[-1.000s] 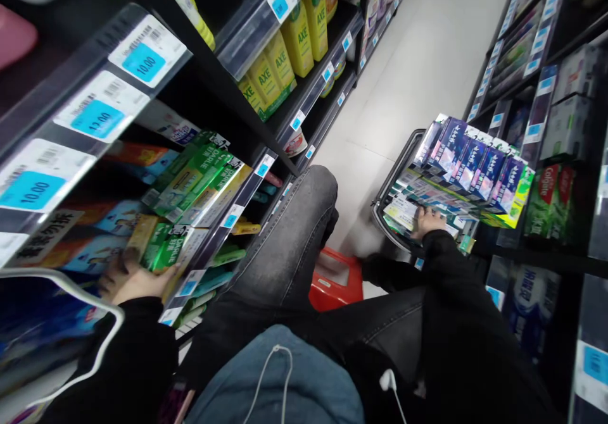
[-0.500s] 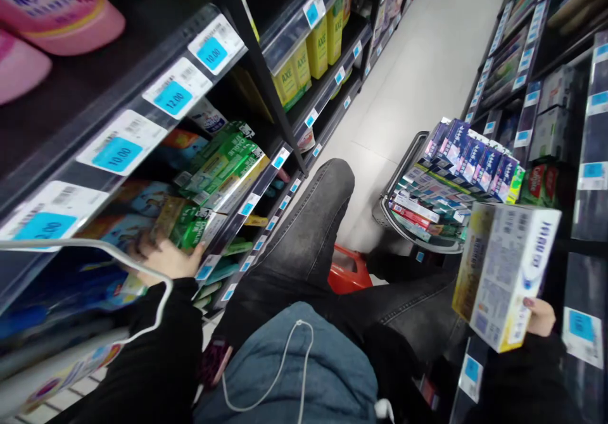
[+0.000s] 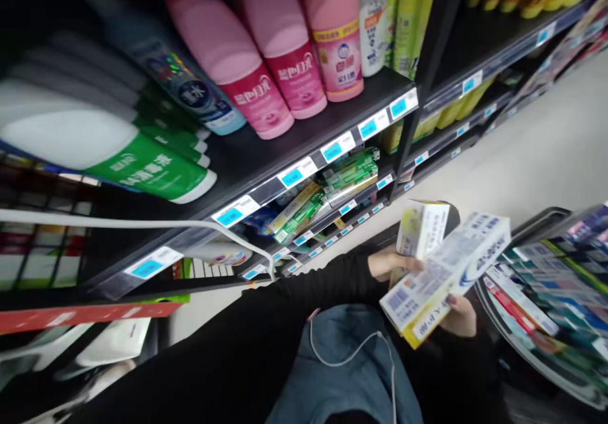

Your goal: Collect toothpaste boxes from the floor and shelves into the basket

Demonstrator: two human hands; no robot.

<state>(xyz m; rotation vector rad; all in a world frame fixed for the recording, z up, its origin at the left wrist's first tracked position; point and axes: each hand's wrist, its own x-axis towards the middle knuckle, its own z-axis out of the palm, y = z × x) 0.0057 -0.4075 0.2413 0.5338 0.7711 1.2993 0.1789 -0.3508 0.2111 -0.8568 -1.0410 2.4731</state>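
Two sets of white and yellow toothpaste boxes are held together in front of my body. My left hand (image 3: pixel 392 262) is closed around an upright toothpaste box (image 3: pixel 424 228), its fingertips reaching the larger bundle. From below, my right hand (image 3: pixel 460 316) grips the long white and yellow toothpaste boxes (image 3: pixel 446 275), which lie tilted across the view. Whether this bundle is one box or several pressed together, I cannot tell. Left of my hands, green toothpaste boxes (image 3: pixel 304 212) lie stacked on a lower shelf.
Pink bottles (image 3: pixel 294 63) and green-and-white bottles (image 3: pixel 156 164) stand on the upper shelf (image 3: pixel 266 158). At right is a basket (image 3: pixel 494 323) packed with boxes. A white cable (image 3: pixel 213 223) crosses the left side. Pale aisle floor (image 3: pixel 536 158) stretches away beyond.
My left hand has left the lower shelf and come over beside my right, now holding a box. The right hand brought its boxes inward. The view has swung left.
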